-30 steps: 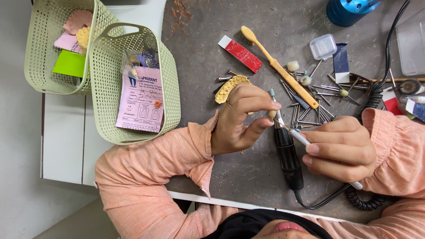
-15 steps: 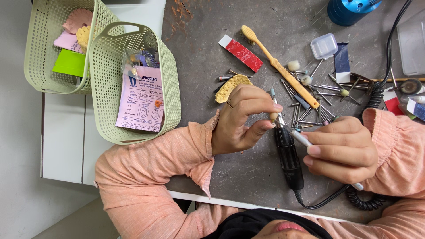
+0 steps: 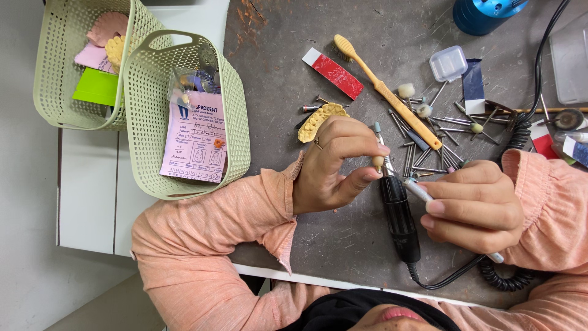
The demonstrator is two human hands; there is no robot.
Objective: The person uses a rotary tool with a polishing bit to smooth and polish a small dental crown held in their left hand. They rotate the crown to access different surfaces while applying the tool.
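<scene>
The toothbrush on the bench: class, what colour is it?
The toothbrush is yellow-orange all over, bristles included; the head view shows it lying diagonally.

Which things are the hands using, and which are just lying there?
In use: left hand pinching a small bur; black handpiece; right hand holding a thin white tool.

Lying about: toothbrush, red strip, yellow teeth cast, loose burs, baskets.

We see a dark grey bench (image 3: 294, 257), scuffed and stained rust-orange near its far edge. Beside it on the left stands a lower white cabinet (image 3: 86, 202) with a thin dark seam. A pale grey floor (image 3: 24, 245) runs alongside, evenly lit.
</scene>
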